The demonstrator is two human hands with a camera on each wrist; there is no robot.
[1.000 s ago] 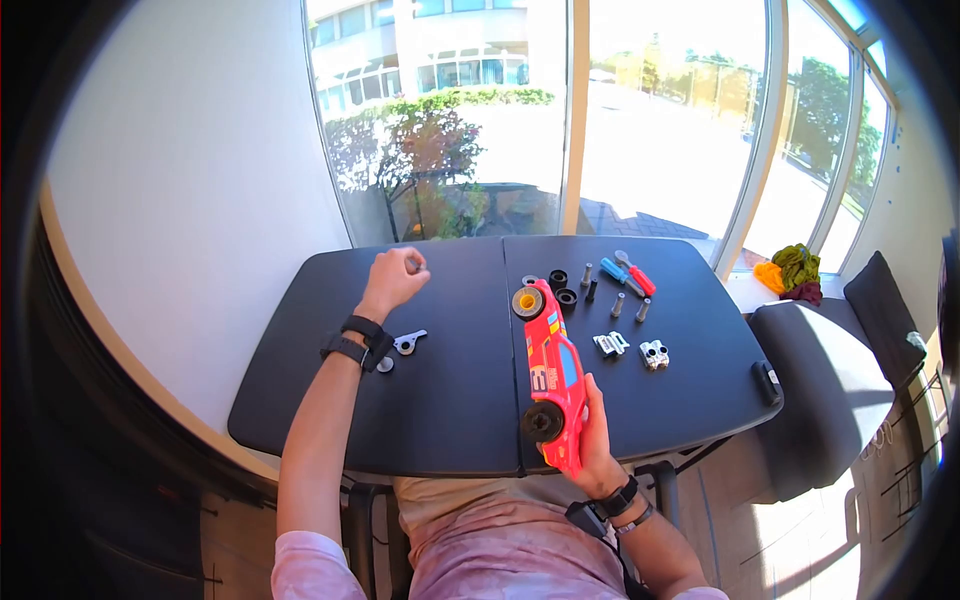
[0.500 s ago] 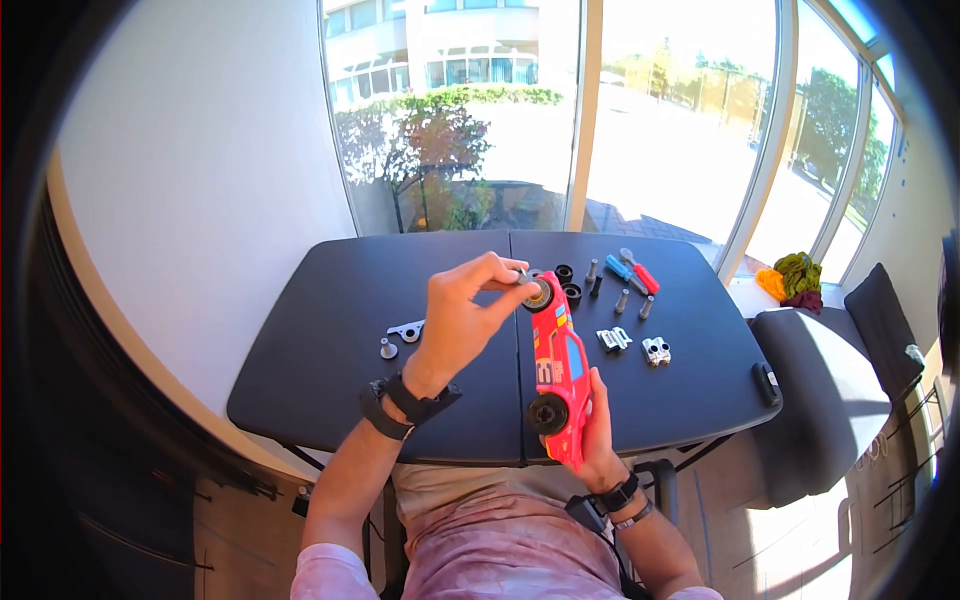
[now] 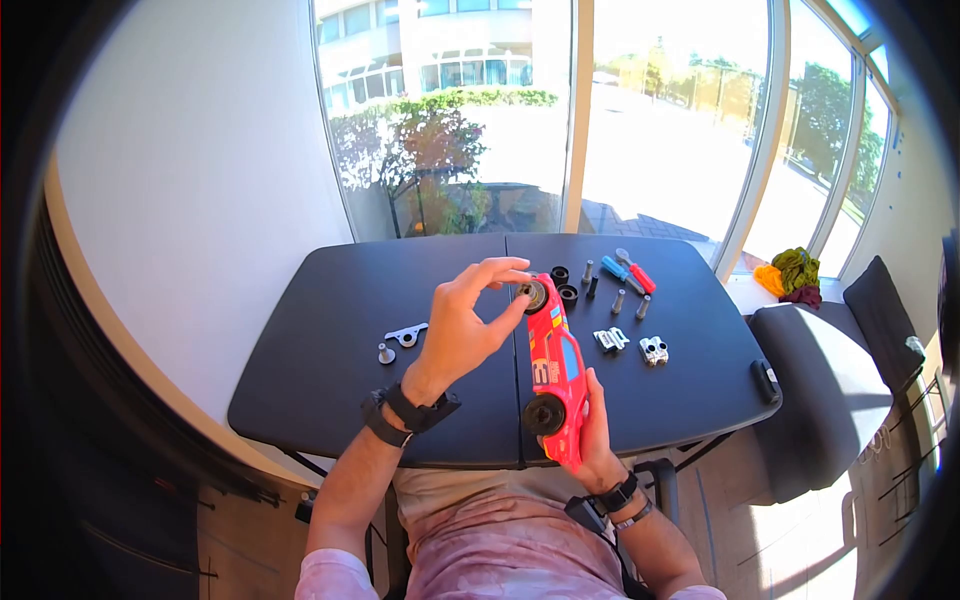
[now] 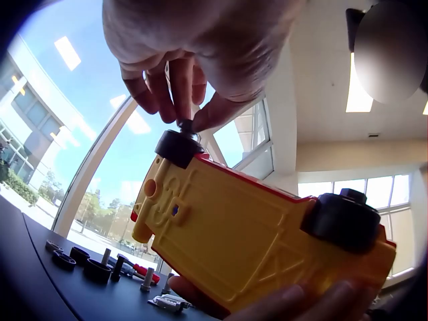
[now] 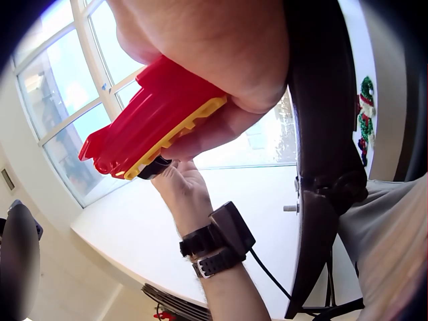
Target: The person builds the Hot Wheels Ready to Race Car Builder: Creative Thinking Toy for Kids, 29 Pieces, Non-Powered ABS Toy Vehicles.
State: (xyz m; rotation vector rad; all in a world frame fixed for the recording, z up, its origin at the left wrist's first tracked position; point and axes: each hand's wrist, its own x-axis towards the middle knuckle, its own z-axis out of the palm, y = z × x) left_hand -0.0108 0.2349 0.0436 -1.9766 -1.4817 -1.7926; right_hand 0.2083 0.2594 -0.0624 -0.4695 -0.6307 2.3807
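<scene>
A red toy race car [image 3: 556, 345] with a yellow underside [image 4: 227, 227] is held over the table by my right hand [image 3: 597, 440], which grips its near end. Black wheels sit on its side, one at the near end [image 3: 545, 414] and another at the far end [image 3: 537, 295]. My left hand [image 3: 462, 325] is at the far wheel. In the left wrist view its thumb and fingertips pinch a small dark bolt [image 4: 186, 126] that sticks out from that wheel's hub. The near wheel carries a hex-shaped nut [image 4: 353, 195] at its centre.
On the black folding table [image 3: 310, 330], loose black wheels [image 3: 568, 294], several grey bolts [image 3: 642, 307], screwdrivers with blue and red handles [image 3: 640, 278] and silver engine-like parts [image 3: 654, 350] lie right of the car. To the left are a grey lever-like part [image 3: 406, 336] and a flanged bolt [image 3: 386, 353].
My left hand has swung right from above the table's left half to the car's far wheel, bringing a small piece with it. The right hand keeps the car nearly still.
</scene>
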